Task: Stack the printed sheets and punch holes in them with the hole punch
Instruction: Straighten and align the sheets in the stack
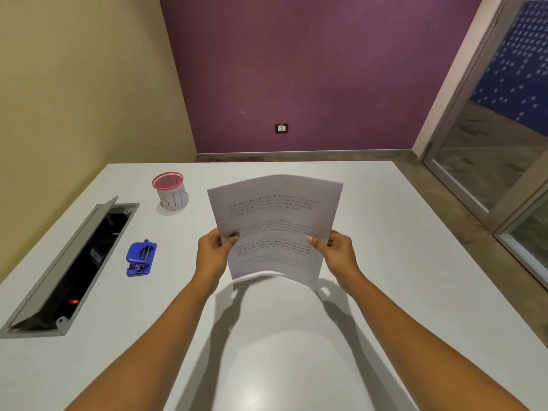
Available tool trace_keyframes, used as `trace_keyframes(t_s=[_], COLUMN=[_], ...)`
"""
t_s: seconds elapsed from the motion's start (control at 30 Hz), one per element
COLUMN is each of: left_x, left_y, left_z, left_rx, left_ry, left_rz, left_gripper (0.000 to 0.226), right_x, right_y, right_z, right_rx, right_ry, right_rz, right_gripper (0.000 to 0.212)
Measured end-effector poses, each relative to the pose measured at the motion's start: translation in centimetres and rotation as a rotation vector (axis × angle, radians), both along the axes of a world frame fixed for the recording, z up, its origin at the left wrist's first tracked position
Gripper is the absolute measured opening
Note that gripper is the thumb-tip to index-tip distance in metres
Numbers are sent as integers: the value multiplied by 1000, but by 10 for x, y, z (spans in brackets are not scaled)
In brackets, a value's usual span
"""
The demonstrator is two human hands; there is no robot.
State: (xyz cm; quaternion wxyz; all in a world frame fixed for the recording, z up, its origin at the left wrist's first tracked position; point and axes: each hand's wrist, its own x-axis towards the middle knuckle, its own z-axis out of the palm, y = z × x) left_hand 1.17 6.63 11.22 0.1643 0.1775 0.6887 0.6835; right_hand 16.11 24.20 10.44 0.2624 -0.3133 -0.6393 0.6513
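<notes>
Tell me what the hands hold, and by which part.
The printed sheets. The left hand pinches their left edge and the right hand their right edge, thumbs on the printed face.

office: desk (385, 232) with cable hatch (68, 271)

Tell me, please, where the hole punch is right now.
In the head view the blue hole punch lies on the white table, left of the left hand, beside the open cable hatch and nearer than the red mesh cup.
</notes>
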Motion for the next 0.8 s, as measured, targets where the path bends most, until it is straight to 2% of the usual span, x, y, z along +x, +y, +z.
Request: trace_keyframes(t_s=[0.07,0.2,0.37,0.57,0.7,0.8], left_x=[-5,-13,-10,-8,-10,-8], left_y=[3,3,-6,-1,0,-5], left_z=[10,14,-7,0,10,4], left_rx=[19,57,-41,-61,-23,-59], left_ry=[28,36,-31,-12,17,19], left_rz=[-2,1,79,119,115,95], left_gripper=[18,23,20,21,18,22], right_x=[-4,-5,-2,-9,-10,-7], right_y=[2,7,8,5,9,10], right_z=[8,12,-3,-1,8,5], right_rx=[4,6,16,48,52,79], right_ry=[30,52,-3,-28,28,-2], right_rz=[-16,-27,-16,-82,-94,-67], right_gripper=[11,16,27,19,23,26])
